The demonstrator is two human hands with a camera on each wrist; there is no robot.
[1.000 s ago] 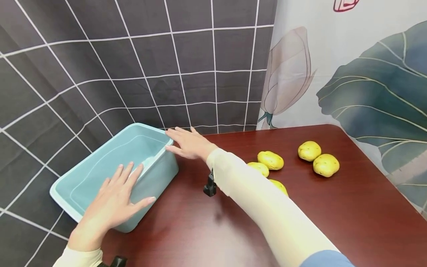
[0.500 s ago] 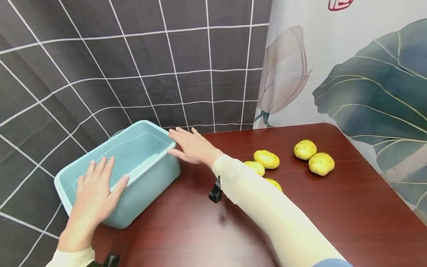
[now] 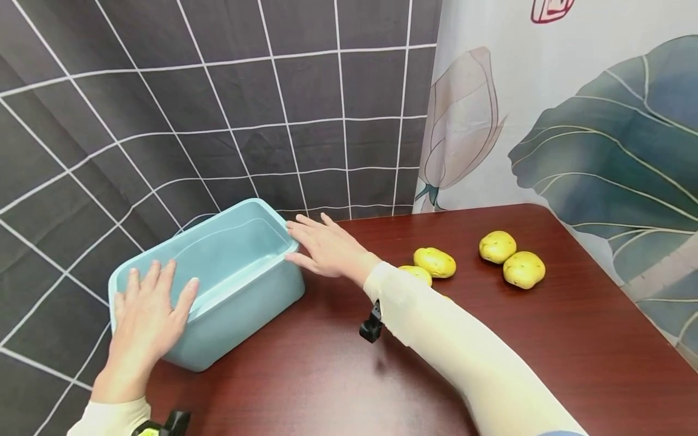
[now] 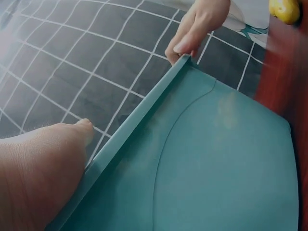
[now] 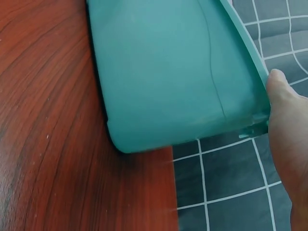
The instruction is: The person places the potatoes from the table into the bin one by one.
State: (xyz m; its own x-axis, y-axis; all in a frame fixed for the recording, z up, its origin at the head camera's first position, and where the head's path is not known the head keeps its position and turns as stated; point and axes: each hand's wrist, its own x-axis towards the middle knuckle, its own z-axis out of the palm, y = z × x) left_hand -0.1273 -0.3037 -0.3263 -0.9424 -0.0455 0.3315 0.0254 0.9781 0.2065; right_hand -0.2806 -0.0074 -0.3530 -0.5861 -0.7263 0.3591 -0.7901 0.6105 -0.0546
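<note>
A light blue plastic bin (image 3: 245, 318) stands at the left of the table, set at a slant. My left hand (image 3: 144, 321) lies over its near-left end with straight, spread fingers. At the far right end, my right hand (image 3: 329, 248) touches the rim with its fingers extended. The left wrist view shows the bin's outer wall (image 4: 231, 149), with the left hand (image 4: 43, 173) by the rim and the right hand (image 4: 204, 24) at the far corner. In the right wrist view, the right thumb (image 5: 278, 82) meets the rim; the other fingers are mostly hidden.
Yellow potatoes (image 3: 434, 262) lie right of the bin, partly covered by my right forearm. Two more potatoes (image 3: 523, 270) sit farther right on the dark red table (image 3: 578, 345). A grey checked curtain (image 3: 305, 91) hangs close behind the bin.
My left hand has shifted left from the bin's long side to its near-left end. The bin has moved somewhat right, and my right hand has moved right with it.
</note>
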